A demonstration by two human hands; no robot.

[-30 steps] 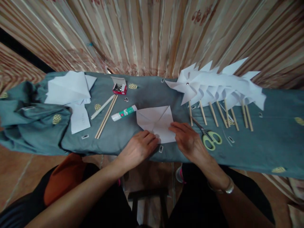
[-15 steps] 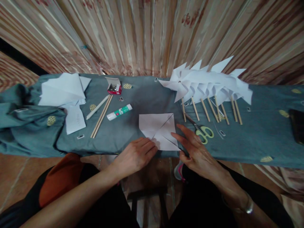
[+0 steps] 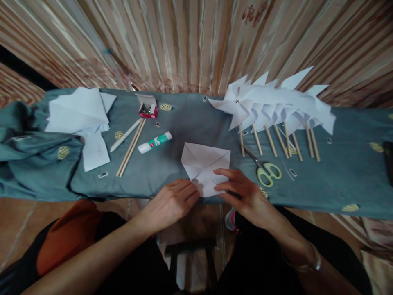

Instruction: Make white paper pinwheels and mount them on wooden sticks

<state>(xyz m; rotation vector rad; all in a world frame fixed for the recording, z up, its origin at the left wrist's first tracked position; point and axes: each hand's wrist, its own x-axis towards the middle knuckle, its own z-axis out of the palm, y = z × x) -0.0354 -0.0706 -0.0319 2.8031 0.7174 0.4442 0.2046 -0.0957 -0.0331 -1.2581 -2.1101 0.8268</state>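
Observation:
A white creased paper square [image 3: 204,164] lies on the blue-grey cloth [image 3: 184,119] near the table's front edge. My left hand [image 3: 172,200] rests with its fingers curled at the paper's near left corner, touching it. My right hand [image 3: 242,192] lies over the near right corner, fingers stretched flat onto the sheet. Neither hand lifts the paper.
Green-handled scissors [image 3: 265,170] lie right of the paper. A row of white paper pinwheels on wooden sticks [image 3: 273,108] fills the back right. A glue stick [image 3: 155,142], wooden sticks [image 3: 132,147], a red pin box [image 3: 147,110] and a stack of white paper [image 3: 80,110] lie to the left. Striped curtain behind.
My right hand moved left from beside the scissors onto the paper's near right corner. The paper now lies slightly turned. My left hand has barely moved.

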